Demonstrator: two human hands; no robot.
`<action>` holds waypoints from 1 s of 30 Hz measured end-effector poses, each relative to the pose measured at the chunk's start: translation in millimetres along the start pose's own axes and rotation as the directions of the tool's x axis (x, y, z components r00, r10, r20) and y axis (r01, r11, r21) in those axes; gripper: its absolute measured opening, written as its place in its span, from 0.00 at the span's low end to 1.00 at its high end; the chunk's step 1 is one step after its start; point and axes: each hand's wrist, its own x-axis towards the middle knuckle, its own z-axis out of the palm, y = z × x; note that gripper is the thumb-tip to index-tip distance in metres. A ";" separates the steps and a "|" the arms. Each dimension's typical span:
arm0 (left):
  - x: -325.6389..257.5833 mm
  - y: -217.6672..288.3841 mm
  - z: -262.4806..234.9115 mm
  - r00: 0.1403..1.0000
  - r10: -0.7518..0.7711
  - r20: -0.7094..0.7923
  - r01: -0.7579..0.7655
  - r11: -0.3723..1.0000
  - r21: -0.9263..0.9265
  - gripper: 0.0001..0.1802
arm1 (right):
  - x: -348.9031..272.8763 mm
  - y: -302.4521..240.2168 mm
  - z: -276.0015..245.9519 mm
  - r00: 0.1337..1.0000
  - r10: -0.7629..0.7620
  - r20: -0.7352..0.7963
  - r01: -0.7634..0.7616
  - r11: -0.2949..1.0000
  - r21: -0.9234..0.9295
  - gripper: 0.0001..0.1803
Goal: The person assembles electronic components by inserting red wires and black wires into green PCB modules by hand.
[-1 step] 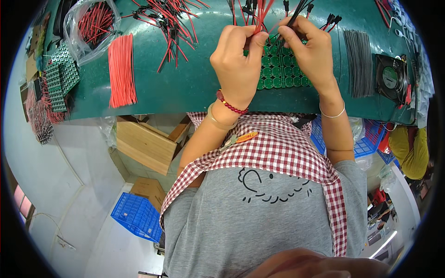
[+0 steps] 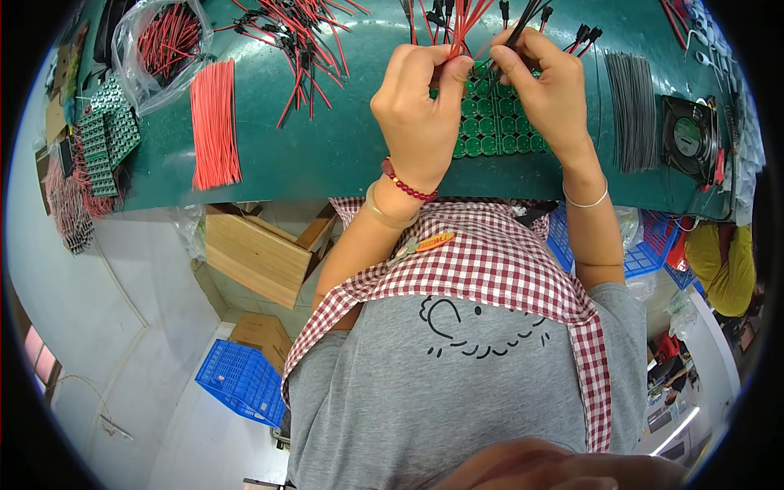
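Presently both hands are raised over the far middle of the green work mat [image 2: 327, 155], working on a bundle of red and black lead wires [image 2: 465, 20] above a panel of round green circuit boards [image 2: 490, 122] that lies flat on the mat, partly hidden by the hands. The left hand [image 2: 418, 110] is closed, thumb and forefinger pinched on the red leads near their lower ends. The right hand [image 2: 543, 90] is likewise closed, fingertips nipping a black lead just beside the left thumb. Judged step: separating or aligning a single lead from the bundle over the panel; whether any wire end touches a board cannot be told. The next move would call for a steady pinch and fine fingertip control, keeping the loose leads from tangling. Elsewhere, a stack of cut red wires [image 2: 215, 122] lies toward the left edge, a bag of red wires [image 2: 159, 45] at the far left corner, grey wires [image 2: 633, 110] and a small black fan [image 2: 690, 135] toward the right edge.
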 end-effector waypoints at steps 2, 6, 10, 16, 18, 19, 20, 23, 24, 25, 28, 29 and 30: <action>-0.2 -1.2 0.7 1.000 0.008 -0.001 -0.008 1.000 -0.005 0.07 | 0.2 0.0 0.4 1.000 0.007 -0.004 -0.007 1.000 0.003 0.07; 0.0 -3.1 1.3 0.999 0.050 -0.002 -0.049 0.998 0.033 0.07 | 0.6 1.0 0.0 0.999 0.040 0.007 -0.040 0.998 0.045 0.07; -0.9 -5.1 2.5 0.999 0.048 -0.002 -0.047 0.997 0.060 0.09 | 2.0 0.0 -1.2 0.998 0.062 0.014 -0.063 0.998 0.022 0.07; -1.5 -7.9 4.9 0.998 0.066 -0.005 -0.065 0.995 0.075 0.10 | 2.3 -1.4 -0.8 0.999 0.053 0.007 -0.053 0.999 -0.009 0.08; -1.2 -7.7 4.9 0.998 0.067 -0.003 -0.067 0.995 0.080 0.10 | 2.5 -2.0 -1.7 0.997 0.071 0.025 -0.070 0.997 -0.029 0.08; -1.1 -7.5 5.0 0.998 0.069 -0.002 -0.068 0.994 0.084 0.10 | 2.7 -2.2 -2.1 0.997 0.071 0.024 -0.071 0.997 -0.029 0.08; -1.2 -7.7 5.3 0.998 0.069 -0.001 -0.068 0.994 0.084 0.10 | 3.0 -2.2 -2.4 0.997 0.071 0.027 -0.070 0.997 -0.028 0.08; -1.2 -8.6 6.4 0.997 0.081 -0.004 -0.080 0.993 0.087 0.10 | 3.7 -1.1 -2.3 0.998 0.059 0.024 -0.058 0.998 -0.020 0.08; -1.1 -8.4 6.4 0.997 0.080 -0.001 -0.079 0.993 0.088 0.10 | 3.9 -0.8 -2.1 0.999 0.046 0.020 -0.046 0.999 -0.012 0.08; -1.2 -8.2 6.4 0.997 0.078 0.002 -0.078 0.993 0.090 0.10 | 4.1 -1.1 -2.2 0.999 0.047 0.019 -0.047 0.999 -0.012 0.08; -0.9 -8.8 6.6 0.996 0.088 0.001 -0.088 0.991 0.104 0.10 | 4.7 -2.1 -3.0 0.997 0.067 0.034 -0.066 0.997 -0.037 0.08; -1.0 -8.7 6.6 0.996 0.088 0.002 -0.087 0.991 0.104 0.10 | 4.6 -2.1 -3.2 0.997 0.071 0.033 -0.069 0.997 -0.036 0.08; -1.1 -8.5 6.8 0.996 0.088 0.000 -0.088 0.990 0.109 0.10 | 4.5 -2.1 -3.3 0.997 0.074 0.033 -0.073 0.997 -0.034 0.08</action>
